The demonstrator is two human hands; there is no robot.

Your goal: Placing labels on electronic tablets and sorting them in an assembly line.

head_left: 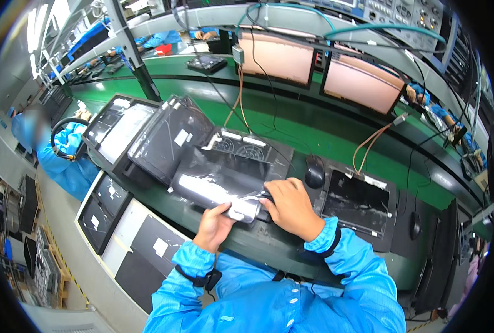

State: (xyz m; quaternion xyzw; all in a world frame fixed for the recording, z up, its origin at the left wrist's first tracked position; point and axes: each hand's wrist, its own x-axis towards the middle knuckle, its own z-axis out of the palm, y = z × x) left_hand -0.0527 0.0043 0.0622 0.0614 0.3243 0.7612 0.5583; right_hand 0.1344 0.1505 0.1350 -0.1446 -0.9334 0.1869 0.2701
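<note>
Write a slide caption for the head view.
Green bench, left hand and right hand at the near edge of a glossy panel, a mouse nearby.

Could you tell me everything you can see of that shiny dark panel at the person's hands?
The flat panel looks roughly rectangular, dark and glossy, rather like a display screen, with white glare across its near side. Clear, wrinkled material, apparently plastic film, shows at its near right corner. It lies slanted, right of a stack of dark panels. The left hand holds its near edge, thumb on top; the right hand is at that corner, its exact grip unclear.
</note>
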